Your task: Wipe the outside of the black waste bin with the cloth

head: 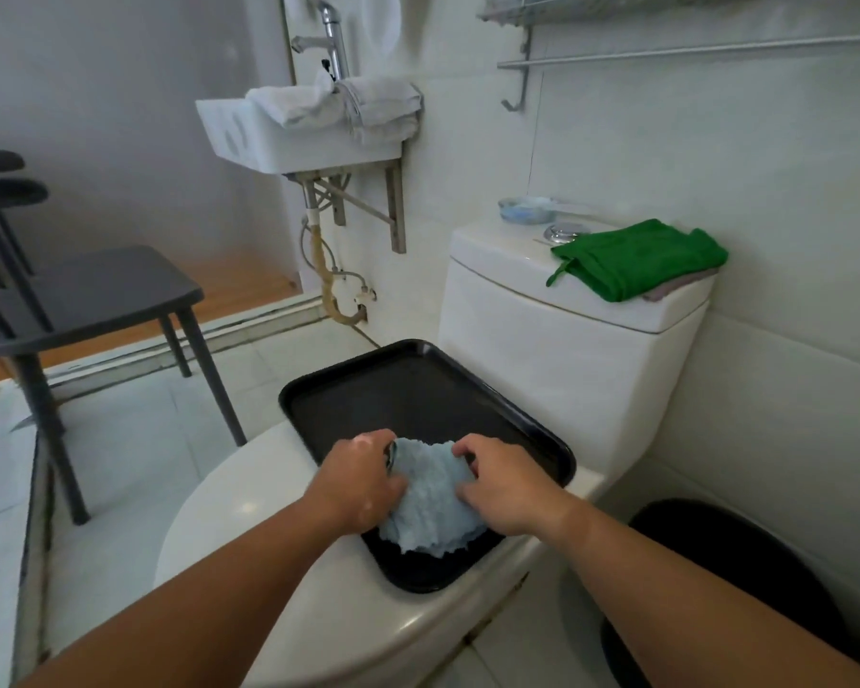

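White toilet, lid down, black waste bin on the floor right of it. Black tray sits on the lid, pale blue cloth bunched in it, left hand and right hand both gripping it.

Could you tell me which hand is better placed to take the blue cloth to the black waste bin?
Probably the right hand. Both hands grip the blue cloth on the tray, but the black waste bin stands to the right, so the left hand would have to cross.
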Action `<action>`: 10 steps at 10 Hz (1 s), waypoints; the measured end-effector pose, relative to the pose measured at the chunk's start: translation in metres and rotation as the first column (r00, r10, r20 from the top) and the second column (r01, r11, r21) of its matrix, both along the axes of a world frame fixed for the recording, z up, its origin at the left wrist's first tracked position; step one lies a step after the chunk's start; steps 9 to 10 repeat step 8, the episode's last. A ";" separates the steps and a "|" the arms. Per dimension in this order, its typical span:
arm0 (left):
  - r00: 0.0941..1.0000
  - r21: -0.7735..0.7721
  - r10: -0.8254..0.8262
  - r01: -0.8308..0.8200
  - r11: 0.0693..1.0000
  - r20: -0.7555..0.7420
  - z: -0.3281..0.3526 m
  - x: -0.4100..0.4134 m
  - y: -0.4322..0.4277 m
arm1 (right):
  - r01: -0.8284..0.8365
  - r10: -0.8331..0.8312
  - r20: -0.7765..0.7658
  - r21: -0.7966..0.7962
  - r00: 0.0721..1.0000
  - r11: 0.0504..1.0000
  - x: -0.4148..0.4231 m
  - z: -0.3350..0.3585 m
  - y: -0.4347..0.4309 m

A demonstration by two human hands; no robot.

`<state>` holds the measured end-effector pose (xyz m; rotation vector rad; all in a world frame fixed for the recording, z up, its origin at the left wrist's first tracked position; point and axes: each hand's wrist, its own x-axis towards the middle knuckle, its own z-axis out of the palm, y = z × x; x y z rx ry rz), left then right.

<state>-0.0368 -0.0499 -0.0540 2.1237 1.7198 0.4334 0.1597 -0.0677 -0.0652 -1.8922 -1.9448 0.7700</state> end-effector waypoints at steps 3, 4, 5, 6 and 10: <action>0.989 -0.123 0.110 -0.098 0.988 0.095 0.010 -0.024 -0.014 | 0.043 -0.042 -0.165 0.002 0.985 0.999 -0.023 -0.014 -0.015; 0.990 -0.167 0.133 -0.122 0.978 0.056 0.008 -0.025 -0.019 | 0.054 -0.055 -0.181 -0.009 0.982 0.999 -0.023 -0.015 -0.021; 0.994 -0.113 0.104 -0.108 0.988 -0.042 0.007 -0.025 -0.018 | 0.054 -0.050 -0.157 0.021 0.986 0.998 -0.028 -0.014 -0.023; 0.982 -0.030 0.068 -0.074 0.997 -0.177 0.007 -0.024 -0.020 | 0.040 -0.036 -0.098 0.038 0.994 0.998 -0.034 -0.012 -0.024; 0.936 0.113 0.001 0.041 0.993 -0.353 0.009 -0.029 -0.030 | 0.021 -0.035 0.102 0.130 0.994 0.991 -0.040 -0.010 -0.042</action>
